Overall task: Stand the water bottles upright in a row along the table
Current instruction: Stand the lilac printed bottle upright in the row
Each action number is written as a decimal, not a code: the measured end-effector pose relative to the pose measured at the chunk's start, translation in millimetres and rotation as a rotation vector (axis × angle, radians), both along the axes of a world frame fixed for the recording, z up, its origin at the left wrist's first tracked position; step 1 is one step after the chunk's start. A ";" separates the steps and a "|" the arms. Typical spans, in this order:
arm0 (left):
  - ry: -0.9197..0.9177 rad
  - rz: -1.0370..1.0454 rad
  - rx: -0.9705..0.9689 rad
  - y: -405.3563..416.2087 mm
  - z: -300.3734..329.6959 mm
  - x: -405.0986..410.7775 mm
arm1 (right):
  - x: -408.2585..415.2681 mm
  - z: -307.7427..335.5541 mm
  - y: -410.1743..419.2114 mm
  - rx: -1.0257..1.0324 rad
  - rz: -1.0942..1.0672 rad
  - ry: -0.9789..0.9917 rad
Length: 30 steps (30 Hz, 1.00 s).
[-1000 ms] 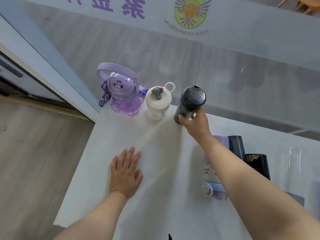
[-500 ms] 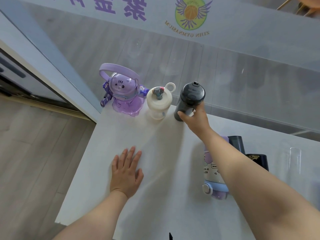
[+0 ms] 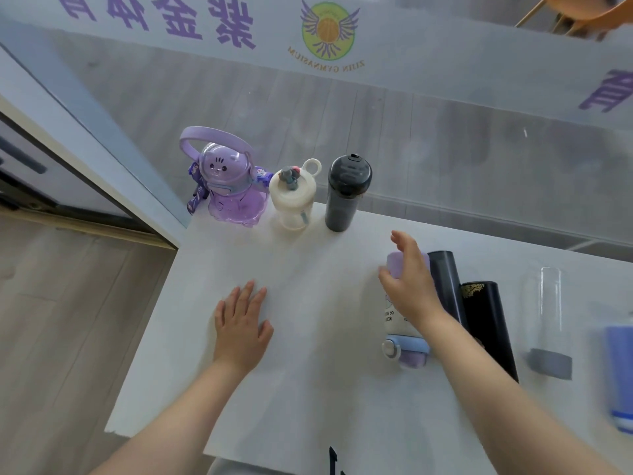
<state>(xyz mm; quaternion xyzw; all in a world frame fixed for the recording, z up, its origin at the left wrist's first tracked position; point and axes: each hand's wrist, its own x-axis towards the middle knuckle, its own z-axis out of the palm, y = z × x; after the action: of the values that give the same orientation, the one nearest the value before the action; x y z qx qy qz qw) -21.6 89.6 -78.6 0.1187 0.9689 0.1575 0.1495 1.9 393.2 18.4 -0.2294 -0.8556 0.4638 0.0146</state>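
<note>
Three bottles stand upright in a row at the far edge of the table (image 3: 308, 389): a purple bottle (image 3: 229, 190) with a cartoon face and hoop handle, a cream bottle (image 3: 293, 200) just right of it, and a dark bottle (image 3: 346, 193) just right of that. What they hold cannot be told. Right of the dark bottle and nearer the viewer, more lie on their sides: a lilac bottle (image 3: 406, 354) with small unreadable print, a grey bottle (image 3: 445, 286), a black bottle (image 3: 486, 323) with gold ornament, and a clear bottle (image 3: 548, 317) that looks empty. The wall logo reads, mirrored, "ZIJIN GYMNASIUM".

The right hand (image 3: 411, 286), which gripped the dark bottle half a second ago, has let go and now curves, fingers apart, over the lilac bottle; contact is unclear. The left hand (image 3: 239, 323) stays flat on the table, fingers spread.
</note>
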 end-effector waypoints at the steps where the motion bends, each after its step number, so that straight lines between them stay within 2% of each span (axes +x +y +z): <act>1: -0.012 0.019 0.009 4.7 2.4 0.0 | 15.2 1.6 0.3 0.031 -0.016 0.033; 5: -0.092 0.010 0.046 24.4 12.2 2.2 | 72.8 -2.6 3.5 0.110 -0.071 0.070; 13: -0.350 -0.199 0.292 93.7 43.1 35.5 | 142.3 -14.3 4.2 -0.083 -0.240 -0.014; 18: -0.641 -0.151 0.532 139.9 60.1 62.8 | 151.5 -18.2 2.8 -0.084 -0.209 -0.042; 22: -0.808 -0.061 0.641 159.4 64.4 74.3 | 151.8 -20.7 5.2 -0.090 -0.164 -0.079; 26: -0.855 -0.016 0.602 160.2 61.8 80.6 | 158.7 -27.7 -3.6 -0.041 -0.053 -0.191; 30: -0.851 0.012 0.583 159.1 60.9 86.5 | 164.0 -31.0 -7.9 -0.089 -0.052 -0.170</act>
<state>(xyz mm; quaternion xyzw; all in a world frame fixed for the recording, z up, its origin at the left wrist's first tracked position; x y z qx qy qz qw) 64.8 248.7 -17.7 0.0752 0.7389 0.4561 0.4903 165.9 385.3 -12.6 -0.2906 -0.8260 0.4797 -0.0562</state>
